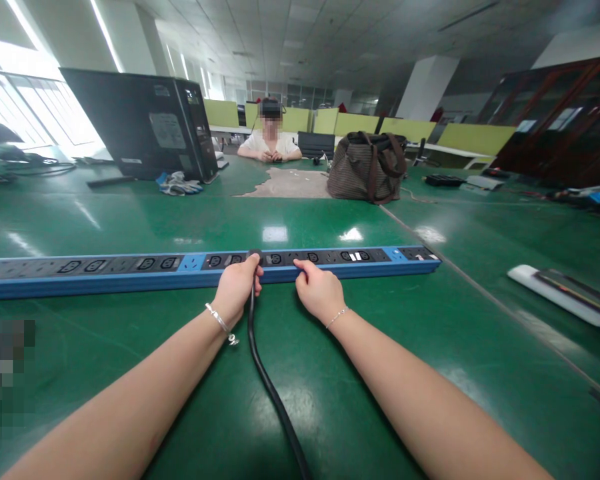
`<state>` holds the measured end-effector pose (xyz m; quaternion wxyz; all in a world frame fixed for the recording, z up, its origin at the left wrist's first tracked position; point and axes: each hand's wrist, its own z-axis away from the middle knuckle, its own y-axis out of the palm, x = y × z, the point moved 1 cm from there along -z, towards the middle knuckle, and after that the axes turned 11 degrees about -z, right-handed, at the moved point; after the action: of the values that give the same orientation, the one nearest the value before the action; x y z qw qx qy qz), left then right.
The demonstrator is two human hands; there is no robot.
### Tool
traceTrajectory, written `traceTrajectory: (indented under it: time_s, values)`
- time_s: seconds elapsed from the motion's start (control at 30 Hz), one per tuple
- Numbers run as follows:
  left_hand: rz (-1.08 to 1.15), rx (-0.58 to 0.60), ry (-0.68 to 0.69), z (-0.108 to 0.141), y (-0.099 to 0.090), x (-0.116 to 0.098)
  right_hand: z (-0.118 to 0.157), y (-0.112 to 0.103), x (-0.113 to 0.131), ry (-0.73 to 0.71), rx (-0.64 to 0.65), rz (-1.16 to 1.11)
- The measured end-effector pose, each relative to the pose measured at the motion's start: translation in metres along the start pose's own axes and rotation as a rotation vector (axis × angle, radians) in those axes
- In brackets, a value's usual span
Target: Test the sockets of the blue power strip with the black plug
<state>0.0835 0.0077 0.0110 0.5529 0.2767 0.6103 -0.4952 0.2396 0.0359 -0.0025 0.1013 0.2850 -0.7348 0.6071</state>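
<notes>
A long blue power strip (pixel 193 262) with rows of black sockets lies across the green table. My left hand (pixel 239 283) is closed around the black plug of a thick cable, held at a socket near the middle of the strip; how far the plug sits in is hidden by the fingers. From that hand the black cable (pixel 270 387) runs down to the bottom edge of the view. My right hand (pixel 319 287) rests against the strip's front edge, a little to the right, with its fingers curled; whether anything is in them is hidden.
Behind the strip, a black computer case (pixel 145 127) and gloves (pixel 179 183) are at the left, and a brown bag (pixel 367 167) stands right of centre. A person (pixel 270 140) sits across the table. A white and black object (pixel 565 293) lies at the right.
</notes>
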Motion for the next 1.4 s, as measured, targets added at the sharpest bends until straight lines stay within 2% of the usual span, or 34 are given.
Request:
traceTrajectory:
  time_s: [0.27,0.33,0.4,0.47,0.57,0.63,0.73,0.83,0.93,1.03,1.4]
  values:
    - [-0.025,0.02,0.032,-0.003,-0.003,0.004,0.0,0.0,-0.001,0.004,-0.015,-0.031]
    - [-0.03,0.017,0.092,0.001,-0.006,-0.004,0.0,0.0,-0.002,0.006,-0.014,-0.036]
    - [-0.043,0.03,0.255,0.008,-0.012,-0.021,-0.001,0.0,-0.001,0.013,-0.013,-0.038]
    - [0.085,0.009,0.316,0.015,-0.024,-0.042,-0.001,0.0,-0.001,0.019,-0.012,-0.039]
    - [0.088,0.085,0.23,0.018,-0.051,-0.066,-0.001,0.0,-0.001,0.011,-0.017,-0.052]
    - [0.081,0.161,0.103,0.011,-0.076,-0.07,-0.001,0.0,-0.001,0.01,-0.022,-0.061]
    - [0.116,0.21,-0.028,-0.008,-0.113,-0.058,0.0,0.0,-0.001,0.017,-0.012,-0.062]
    - [0.093,0.231,-0.159,-0.028,-0.137,-0.036,-0.001,0.0,-0.001,0.022,-0.008,-0.051]
    - [0.04,0.298,-0.292,-0.042,-0.141,-0.015,-0.001,0.0,-0.001,0.021,-0.025,-0.049]
    - [-0.044,0.267,-0.317,-0.049,-0.14,-0.006,-0.001,0.0,-0.002,0.01,-0.039,-0.057]
    - [-0.183,0.185,-0.32,-0.036,-0.134,-0.014,0.0,0.001,-0.002,-0.001,-0.046,-0.056]
